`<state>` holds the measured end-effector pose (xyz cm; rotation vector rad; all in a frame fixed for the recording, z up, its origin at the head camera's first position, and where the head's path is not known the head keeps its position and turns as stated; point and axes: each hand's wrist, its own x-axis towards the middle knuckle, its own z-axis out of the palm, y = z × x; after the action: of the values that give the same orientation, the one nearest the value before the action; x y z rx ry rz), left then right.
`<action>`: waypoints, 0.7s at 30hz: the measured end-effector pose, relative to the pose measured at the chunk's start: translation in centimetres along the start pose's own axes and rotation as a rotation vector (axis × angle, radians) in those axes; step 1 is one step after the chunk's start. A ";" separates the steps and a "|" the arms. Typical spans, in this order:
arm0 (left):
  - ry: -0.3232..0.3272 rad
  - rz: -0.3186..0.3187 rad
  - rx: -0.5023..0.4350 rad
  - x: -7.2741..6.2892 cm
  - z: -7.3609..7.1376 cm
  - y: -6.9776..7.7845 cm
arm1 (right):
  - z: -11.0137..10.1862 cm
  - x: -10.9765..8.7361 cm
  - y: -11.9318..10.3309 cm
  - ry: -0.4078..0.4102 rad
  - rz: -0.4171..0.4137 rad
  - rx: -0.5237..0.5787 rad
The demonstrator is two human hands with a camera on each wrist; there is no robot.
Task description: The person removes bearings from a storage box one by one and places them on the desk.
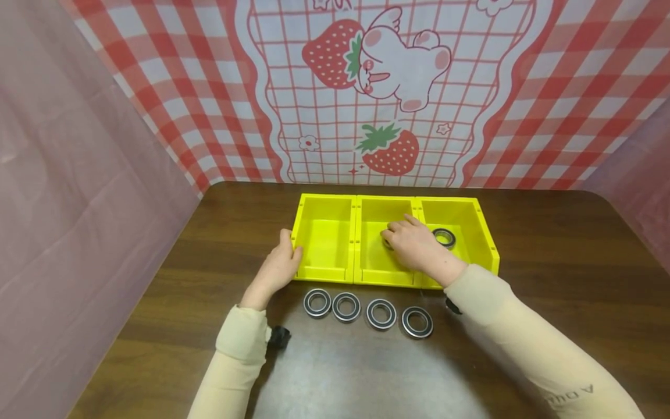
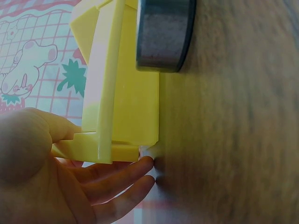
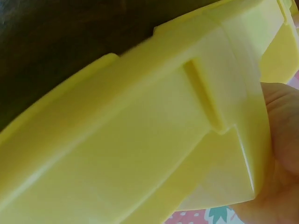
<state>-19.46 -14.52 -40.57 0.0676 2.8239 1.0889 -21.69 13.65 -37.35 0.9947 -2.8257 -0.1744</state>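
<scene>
Three yellow bins (image 1: 328,273) stand joined in a row on the table. At the left end, my left hand (image 1: 275,265) grips the outer side wall, its thumb over the rim and the other fingers along the outside; the left wrist view shows this hand (image 2: 70,172) low by the tabletop. My right hand (image 1: 416,244) reaches into the middle bin and holds a bearing (image 1: 388,244), mostly hidden under the fingers. Another bearing (image 1: 444,237) lies in the right bin. In the right wrist view the bin wall (image 3: 140,140) hides the right hand's fingers.
Several black-and-silver bearings lie in a row before the bins, from a left one (image 1: 317,303) to a right one (image 1: 417,322). The brown wooden table (image 1: 173,326) meets a red-and-white checked cloth (image 1: 314,157) at the back. Pink cloth (image 1: 78,174) hangs on the left.
</scene>
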 end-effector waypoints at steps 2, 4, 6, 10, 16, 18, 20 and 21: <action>-0.003 -0.007 -0.003 0.0 0.0 0.0 | -0.1 0.0 0.0 -0.009 0.003 -0.005; -0.008 -0.011 -0.007 0.0 -0.1 0.1 | -0.1 0.0 0.0 -0.024 0.008 -0.009; -0.012 -0.015 -0.012 0.0 -0.1 0.1 | 0.0 0.1 0.0 -0.041 0.013 -0.014; -0.011 -0.015 -0.012 0.0 -0.2 0.2 | 0.1 0.2 0.0 -0.076 0.020 -0.032; -0.013 -0.016 -0.013 -0.1 -0.2 0.1 | 0.2 0.4 -0.1 -0.125 0.027 -0.063; -0.014 -0.014 -0.013 -0.1 -0.1 0.1 | 0.2 0.5 -0.2 -0.139 0.029 -0.075; -0.010 -0.009 -0.011 -0.1 -0.1 0.1 | 0.3 0.6 -0.2 -0.150 0.033 -0.085; -0.008 -0.008 -0.010 -0.1 -0.1 0.1 | 0.4 0.6 -0.2 -0.152 0.034 -0.089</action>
<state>-19.42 -14.55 -40.42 0.0603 2.8091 1.0987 -22.08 13.09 -37.68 0.9516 -2.9388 -0.3840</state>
